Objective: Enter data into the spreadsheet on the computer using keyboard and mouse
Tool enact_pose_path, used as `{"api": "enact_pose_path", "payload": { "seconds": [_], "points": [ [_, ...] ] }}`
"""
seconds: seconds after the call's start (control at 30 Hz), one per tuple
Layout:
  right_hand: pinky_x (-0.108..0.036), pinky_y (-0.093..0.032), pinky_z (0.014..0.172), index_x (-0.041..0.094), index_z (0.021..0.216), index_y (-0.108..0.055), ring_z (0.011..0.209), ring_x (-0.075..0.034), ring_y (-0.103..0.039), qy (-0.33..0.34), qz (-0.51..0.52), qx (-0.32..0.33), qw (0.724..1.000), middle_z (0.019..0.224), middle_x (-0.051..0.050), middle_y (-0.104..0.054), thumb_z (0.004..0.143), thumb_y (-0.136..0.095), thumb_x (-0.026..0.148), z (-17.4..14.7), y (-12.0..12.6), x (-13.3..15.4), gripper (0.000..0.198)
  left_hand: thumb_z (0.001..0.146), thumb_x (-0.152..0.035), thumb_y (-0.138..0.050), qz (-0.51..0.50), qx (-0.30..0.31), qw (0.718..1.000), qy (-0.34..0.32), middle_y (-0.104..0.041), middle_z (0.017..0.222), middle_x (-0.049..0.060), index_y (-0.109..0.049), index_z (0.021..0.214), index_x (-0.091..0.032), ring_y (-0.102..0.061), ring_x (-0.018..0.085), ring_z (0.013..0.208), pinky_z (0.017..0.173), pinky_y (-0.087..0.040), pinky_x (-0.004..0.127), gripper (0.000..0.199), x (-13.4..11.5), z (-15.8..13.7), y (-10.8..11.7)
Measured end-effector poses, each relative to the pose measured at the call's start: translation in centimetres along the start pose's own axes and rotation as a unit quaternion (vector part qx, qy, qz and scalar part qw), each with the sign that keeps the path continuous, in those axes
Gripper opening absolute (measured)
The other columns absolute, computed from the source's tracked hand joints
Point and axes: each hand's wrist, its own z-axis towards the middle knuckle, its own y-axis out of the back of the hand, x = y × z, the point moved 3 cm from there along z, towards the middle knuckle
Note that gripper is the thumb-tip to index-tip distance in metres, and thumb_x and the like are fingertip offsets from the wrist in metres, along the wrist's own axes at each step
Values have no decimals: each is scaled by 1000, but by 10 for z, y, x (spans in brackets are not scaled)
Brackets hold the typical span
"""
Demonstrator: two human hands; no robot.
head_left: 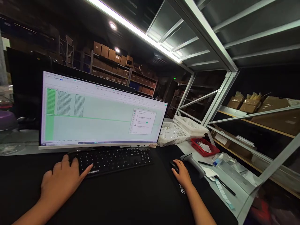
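My left hand (pixel 61 178) rests at the left end of a black keyboard (pixel 119 159), its thumb stretched out and its fingers apart over the keys. A black computer mouse (pixel 174 167) sits under my right hand (pixel 182 175), with the fingers curved over it. Both lie on a large black desk mat (pixel 122 200). Behind the keyboard a wide monitor (pixel 100 115) shows a spreadsheet with a green column at the left and a small chat window at the lower right. Just right of the mouse lies a grey and black handheld scanner (pixel 193 164).
White perforated baskets (pixel 173 137) and a red basket (pixel 205 148) stand right of the monitor. A small bottle (pixel 218 160), a black pen (pixel 226 186) and a label strip (pixel 223 193) lie on the right. Metal shelving (pixel 225 93) with cardboard boxes rises beside the desk.
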Motion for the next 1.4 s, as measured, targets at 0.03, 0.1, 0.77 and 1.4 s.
{"api": "enact_pose_path", "payload": {
  "seconds": [0.03, 0.1, 0.77, 1.4],
  "points": [
    [-42, -50, 118, 27, 136, -68, 136, -26, -64, -1, 2, -2, 1000, 148, -10, -64, 90, -63, 28, 0, 0, 0, 46, 94, -66, -6, 2, -3, 1000, -3, -41, 156, 39, -65, 131, 0, -56, 49, 124, 93, -48, 55, 96, 0, -1, 1],
    [-42, -50, 119, 26, 134, -68, 136, -27, -64, 0, 6, -9, 1000, 146, -10, -64, 89, -63, 28, 1, -1, 0, 45, 96, -64, -4, 2, -7, 1000, -7, -41, 156, 39, -64, 131, 1, -56, 48, 125, 92, -48, 56, 95, -1, -1, 2],
    [-43, -51, 117, 26, 136, -65, 133, -27, -66, 3, -12, -17, 1000, 142, -10, -67, 84, -63, 22, 3, 0, 4, 52, 97, -65, -9, -24, 3, 1000, -4, -40, 156, 40, -63, 135, 3, -54, 51, 126, 94, -48, 60, 95, 2, 2, -1],
    [-42, -50, 118, 24, 140, -68, 136, -27, -65, 5, -22, -5, 1000, 149, -11, -63, 87, -61, 24, 2, -4, -2, 53, 93, -68, 1, -51, -16, 999, -3, -39, 154, 41, -64, 132, 4, -53, 53, 126, 92, -46, 60, 105, 1, 1, -1]
  ]
}}
